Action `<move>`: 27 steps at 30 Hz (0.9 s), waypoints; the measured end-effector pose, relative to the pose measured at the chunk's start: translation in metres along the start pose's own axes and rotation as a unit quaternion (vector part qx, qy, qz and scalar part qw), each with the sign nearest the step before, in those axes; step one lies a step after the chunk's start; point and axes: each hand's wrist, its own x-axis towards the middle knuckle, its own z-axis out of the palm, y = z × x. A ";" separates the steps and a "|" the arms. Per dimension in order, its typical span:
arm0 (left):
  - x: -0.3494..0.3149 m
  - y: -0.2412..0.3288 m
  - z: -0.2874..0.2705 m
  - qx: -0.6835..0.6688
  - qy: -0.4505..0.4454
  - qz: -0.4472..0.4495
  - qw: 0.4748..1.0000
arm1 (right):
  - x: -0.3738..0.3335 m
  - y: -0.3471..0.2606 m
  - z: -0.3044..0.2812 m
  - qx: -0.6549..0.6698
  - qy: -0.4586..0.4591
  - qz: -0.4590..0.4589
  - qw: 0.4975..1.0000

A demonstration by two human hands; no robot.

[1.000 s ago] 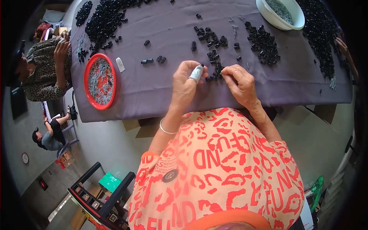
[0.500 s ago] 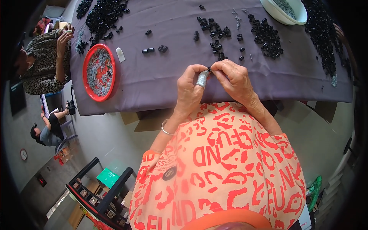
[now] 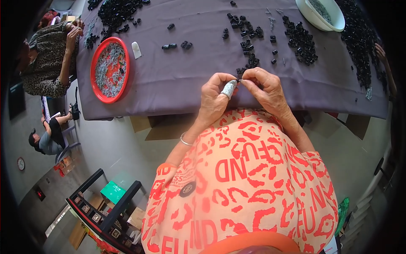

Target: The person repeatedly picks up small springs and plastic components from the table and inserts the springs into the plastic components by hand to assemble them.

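Observation:
Both hands meet just above the near edge of the cloth-covered table. My left hand (image 3: 214, 96) pinches a small black plastic part (image 3: 238, 80) between thumb and forefinger. A silvery-grey wrap (image 3: 229, 89) covers the left thumb. My right hand (image 3: 266, 89) is closed at the other side of the same part, its thumb and forefinger pressed together there. Most of the part is hidden by the fingertips, and its details are too small to tell. Just beyond the hands lies a loose cluster of similar black parts (image 3: 248, 48).
A red basin (image 3: 94, 80) of small grey pins stands at the left, a white scraper-like piece (image 3: 136, 50) beside it. More black parts (image 3: 300, 41) lie to the right, near a white bowl (image 3: 337, 26) of grey pieces. A person in patterned clothing (image 3: 46, 59) sits at the left edge.
The view has turned slightly, so the table and its things sit differently in the picture. My hands still pinch the small black part, with a slight shift of the fingers.

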 end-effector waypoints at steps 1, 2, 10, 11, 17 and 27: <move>0.000 -0.001 0.000 -0.001 0.000 0.001 1.000 | 0.000 0.000 0.000 -0.012 -0.001 -0.017 1.000; -0.001 -0.002 -0.001 -0.008 -0.005 -0.001 1.000 | 0.001 -0.001 0.000 -0.014 -0.001 -0.018 1.000; -0.003 -0.007 0.000 -0.135 -0.011 -0.043 0.990 | 0.001 0.001 0.008 -0.049 0.026 -0.109 0.992; -0.002 -0.008 0.001 -0.143 -0.006 -0.035 0.989 | 0.001 0.003 0.009 -0.052 0.028 -0.115 0.992; 0.002 -0.013 -0.007 -0.187 -0.016 -0.024 0.982 | 0.006 -0.002 0.008 -0.051 0.025 -0.116 0.992; 0.007 -0.020 -0.012 -0.215 -0.032 -0.021 0.976 | 0.059 0.016 -0.037 -0.317 0.056 -0.168 0.932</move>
